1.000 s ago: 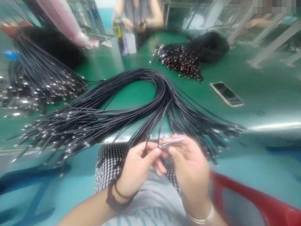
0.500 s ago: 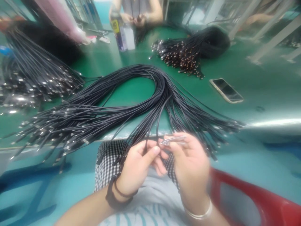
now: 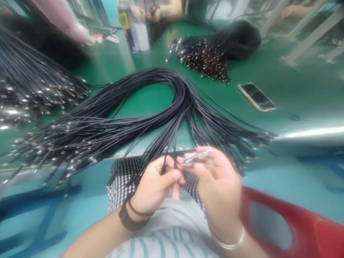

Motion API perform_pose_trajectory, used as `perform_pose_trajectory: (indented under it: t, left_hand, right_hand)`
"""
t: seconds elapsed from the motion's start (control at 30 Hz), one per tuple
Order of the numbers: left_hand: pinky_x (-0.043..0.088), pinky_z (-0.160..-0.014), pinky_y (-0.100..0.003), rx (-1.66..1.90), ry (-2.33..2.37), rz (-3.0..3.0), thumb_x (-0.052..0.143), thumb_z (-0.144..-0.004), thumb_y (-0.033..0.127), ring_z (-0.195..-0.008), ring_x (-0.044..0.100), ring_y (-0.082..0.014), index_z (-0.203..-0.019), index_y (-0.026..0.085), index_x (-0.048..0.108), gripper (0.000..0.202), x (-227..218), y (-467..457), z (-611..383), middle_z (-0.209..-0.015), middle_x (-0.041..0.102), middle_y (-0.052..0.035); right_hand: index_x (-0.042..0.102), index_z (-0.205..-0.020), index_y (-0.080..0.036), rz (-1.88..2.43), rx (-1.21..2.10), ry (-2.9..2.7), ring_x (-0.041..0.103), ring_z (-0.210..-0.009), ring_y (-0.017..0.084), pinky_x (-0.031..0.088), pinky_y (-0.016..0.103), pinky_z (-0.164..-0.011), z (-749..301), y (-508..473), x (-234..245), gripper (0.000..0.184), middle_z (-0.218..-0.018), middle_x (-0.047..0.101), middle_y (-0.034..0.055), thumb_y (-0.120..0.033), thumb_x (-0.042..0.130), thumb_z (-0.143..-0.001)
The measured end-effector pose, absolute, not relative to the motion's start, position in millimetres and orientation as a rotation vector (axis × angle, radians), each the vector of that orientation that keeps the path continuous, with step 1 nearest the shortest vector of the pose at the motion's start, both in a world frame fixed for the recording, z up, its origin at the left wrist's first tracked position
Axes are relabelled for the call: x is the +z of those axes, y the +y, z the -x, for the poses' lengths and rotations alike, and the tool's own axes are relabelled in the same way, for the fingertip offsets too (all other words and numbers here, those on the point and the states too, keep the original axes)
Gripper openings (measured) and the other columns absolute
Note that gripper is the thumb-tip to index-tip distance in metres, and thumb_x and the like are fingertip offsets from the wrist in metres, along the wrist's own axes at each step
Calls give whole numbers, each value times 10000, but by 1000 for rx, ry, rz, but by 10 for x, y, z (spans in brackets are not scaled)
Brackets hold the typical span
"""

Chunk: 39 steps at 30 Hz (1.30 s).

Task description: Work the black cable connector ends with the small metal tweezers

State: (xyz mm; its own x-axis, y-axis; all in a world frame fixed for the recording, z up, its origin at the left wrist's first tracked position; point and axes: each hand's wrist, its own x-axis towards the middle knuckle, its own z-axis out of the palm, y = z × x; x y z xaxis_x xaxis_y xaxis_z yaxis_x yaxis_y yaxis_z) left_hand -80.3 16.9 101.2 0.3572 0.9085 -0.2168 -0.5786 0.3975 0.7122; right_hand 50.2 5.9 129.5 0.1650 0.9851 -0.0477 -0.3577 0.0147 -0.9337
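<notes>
My left hand [image 3: 156, 182] pinches a black cable [image 3: 163, 165] between thumb and fingers, and the cable runs up into a large bundle of black cables with metal tips [image 3: 185, 96] lying over the bench edge. My right hand [image 3: 219, 186] grips small metal tweezers [image 3: 196, 157], whose tip sits close to the cable end at my left fingertips. The exact contact between the tweezers and the cable is hidden by my fingers. Loose cable ends hang past the bench edge around both hands.
A green workbench [image 3: 301, 86] holds a phone [image 3: 256, 96], a spray can and bottle [image 3: 129, 28], and further cable bundles [image 3: 204, 53] [image 3: 29, 89]. A co-worker's hands [image 3: 153, 10] work across the bench. A red chair [image 3: 271, 211] stands at lower right, and checked cloth [image 3: 122, 182] covers my lap.
The whole bench has shifted upward in view as my head moved. My hands stay close together, and the tweezers now tilt slightly more, with the tip lower and nearer the left fingers.
</notes>
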Motion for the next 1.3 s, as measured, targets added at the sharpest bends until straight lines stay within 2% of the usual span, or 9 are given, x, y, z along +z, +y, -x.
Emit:
perform_pose_trajectory:
  t: [0.1, 0.2, 0.37, 0.47, 0.8, 0.97, 1.13, 1.23, 1.3]
  left_hand:
    - [459, -399, -130, 1122, 935, -715, 807, -735, 242, -391, 583, -51, -708, 165, 513, 305, 1056, 148, 795, -665, 673, 46]
    - [463, -402, -154, 1145, 1093, -763, 810, -724, 248, -405, 580, -55, -694, 182, 459, 358, 1115, 132, 770, -722, 666, 52]
    - [453, -422, -158, 1125, 1200, -830, 811, -719, 290, -405, 557, -61, -677, 194, 454, 372, 1159, 121, 747, -565, 573, 88]
    - [453, -429, -159, 1100, 1235, -861, 810, -716, 303, -411, 564, -66, -670, 196, 455, 374, 1162, 124, 751, -543, 555, 91]
    - [434, -413, -161, 1042, 1266, -877, 801, -728, 308, -400, 557, -62, -683, 199, 458, 363, 1130, 131, 748, -553, 557, 92]
    - [433, -411, -164, 1027, 1244, -862, 794, -735, 308, -400, 555, -60, -686, 196, 452, 363, 1108, 112, 744, -595, 580, 81]
    - [420, -405, -181, 951, 1237, -874, 802, -716, 315, -384, 540, -78, -717, 189, 512, 316, 1122, 118, 718, -547, 571, 73]
    - [389, -398, -178, 824, 1143, -871, 808, -704, 318, -380, 499, -73, -731, 177, 544, 301, 1119, 127, 718, -505, 552, 72]
    - [378, -407, -179, 751, 1009, -854, 779, -735, 351, -394, 485, -65, -747, 164, 567, 283, 1084, 121, 743, -554, 588, 47]
  right_hand:
    - [641, -1050, -306, 1029, 1267, -799, 738, -868, 128, 595, 138, -728, -472, 18, 1285, 262, -952, 753, -39, -140, 691, -854]
    - [652, -1019, -298, 1073, 1232, -779, 738, -860, 121, 590, 134, -738, -428, 12, 1278, 267, -943, 757, -38, -121, 710, -828]
    - [664, -972, -264, 1122, 1202, -774, 740, -832, 153, 609, 172, -633, -396, 45, 1310, 263, -897, 756, -18, -96, 726, -779]
    - [659, -977, -271, 1135, 1212, -782, 736, -833, 152, 599, 168, -587, -402, 57, 1329, 263, -899, 755, -20, -96, 712, -787]
    - [671, -938, -286, 1238, 1152, -844, 727, -800, 113, 585, 143, -643, -435, 73, 1314, 209, -872, 750, -44, -127, 708, -806]
    - [653, -966, -236, 1264, 1178, -767, 728, -750, 157, 601, 235, -660, -455, 97, 1245, 153, -854, 740, 0, -217, 710, -825]
    - [609, -1024, -237, 966, 1412, -789, 713, -870, 200, 590, 324, -765, -559, 154, 1189, 210, -927, 735, 35, -257, 690, -831]
    - [612, -1025, -236, 945, 1548, -1038, 711, -855, 223, 584, 319, -683, -721, 191, 1253, 250, -965, 733, 58, -266, 716, -799]
    - [631, -1020, -231, 1127, 1442, -1223, 709, -827, 233, 574, 337, -687, -899, 221, 1329, 269, -932, 738, 61, -300, 733, -781]
